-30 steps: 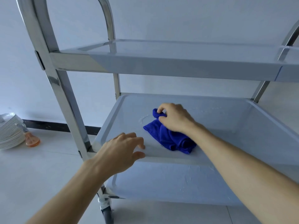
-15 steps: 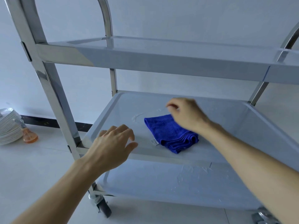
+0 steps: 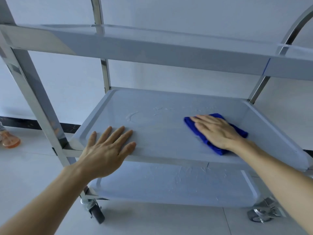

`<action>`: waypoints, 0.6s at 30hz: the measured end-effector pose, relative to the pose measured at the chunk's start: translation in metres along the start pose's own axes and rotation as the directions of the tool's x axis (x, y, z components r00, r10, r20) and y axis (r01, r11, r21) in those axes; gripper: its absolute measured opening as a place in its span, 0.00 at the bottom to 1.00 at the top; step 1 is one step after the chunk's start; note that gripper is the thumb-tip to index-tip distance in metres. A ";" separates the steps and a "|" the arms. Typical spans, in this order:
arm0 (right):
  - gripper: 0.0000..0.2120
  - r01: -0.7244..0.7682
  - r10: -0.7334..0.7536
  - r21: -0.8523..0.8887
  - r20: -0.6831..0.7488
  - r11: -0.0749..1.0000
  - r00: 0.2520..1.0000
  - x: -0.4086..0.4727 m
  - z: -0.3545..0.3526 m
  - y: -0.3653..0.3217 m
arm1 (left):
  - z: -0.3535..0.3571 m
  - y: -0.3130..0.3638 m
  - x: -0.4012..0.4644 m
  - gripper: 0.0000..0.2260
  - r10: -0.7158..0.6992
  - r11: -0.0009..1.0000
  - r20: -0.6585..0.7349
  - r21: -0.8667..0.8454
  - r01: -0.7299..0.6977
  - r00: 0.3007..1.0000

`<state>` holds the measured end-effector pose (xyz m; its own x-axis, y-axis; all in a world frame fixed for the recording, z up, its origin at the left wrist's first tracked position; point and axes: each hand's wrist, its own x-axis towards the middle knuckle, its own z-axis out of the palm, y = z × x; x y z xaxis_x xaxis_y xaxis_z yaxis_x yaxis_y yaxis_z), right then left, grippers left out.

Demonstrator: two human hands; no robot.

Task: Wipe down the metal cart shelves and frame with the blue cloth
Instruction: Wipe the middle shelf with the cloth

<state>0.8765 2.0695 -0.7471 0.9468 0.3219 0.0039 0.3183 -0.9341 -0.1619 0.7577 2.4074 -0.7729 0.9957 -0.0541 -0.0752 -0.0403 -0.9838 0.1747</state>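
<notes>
I am pressing my right hand [image 3: 218, 131], fingers flat and together, on the blue cloth [image 3: 215, 133], its long axis running 10-to-4, unwiped middle shelf [image 3: 160, 133] lying toward 9 o'clock where my left hand [image 3: 108, 150] is resting, fingers spread.

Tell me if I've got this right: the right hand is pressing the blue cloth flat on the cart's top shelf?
Not quite. The head view shows the right hand pressing the blue cloth flat on the middle shelf, not the top shelf.

Blue cloth [image 3: 205, 141] mostly hidden under right hand [image 3: 216, 131]. Orange bottle [image 3: 10, 141] far left of left hand [image 3: 108, 148] cut by frame edge. Cart's top shelf [image 3: 169, 53] runs off both sides.
</notes>
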 end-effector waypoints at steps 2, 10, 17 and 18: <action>0.23 -0.141 0.141 -0.015 -0.016 0.990 0.990 -0.005 -0.004 0.022 | 0.001 0.001 0.001 0.42 0.006 1.000 0.003 -0.001 -0.006 1.000; 0.24 0.078 -0.089 -0.059 -0.205 0.995 0.975 -0.006 0.040 -0.111 | 0.000 -0.004 0.007 0.41 0.005 1.000 0.015 0.022 -0.005 1.000; 0.34 0.411 -0.422 -0.133 -0.074 0.902 0.903 -0.053 0.032 -0.084 | -0.004 -0.022 0.010 0.41 0.033 0.999 0.018 0.004 -0.033 0.999; 0.38 0.385 -0.408 -0.219 -0.069 0.897 0.911 -0.058 0.030 -0.061 | -0.003 -0.023 0.011 0.39 0.033 0.999 0.011 -0.014 -0.033 0.999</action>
<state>0.8004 2.1122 -0.7672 0.7357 0.6631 0.1379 0.6602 -0.7476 0.0726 0.7699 2.4301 -0.7753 0.9929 -0.0886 -0.0798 -0.0720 -0.9790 0.1909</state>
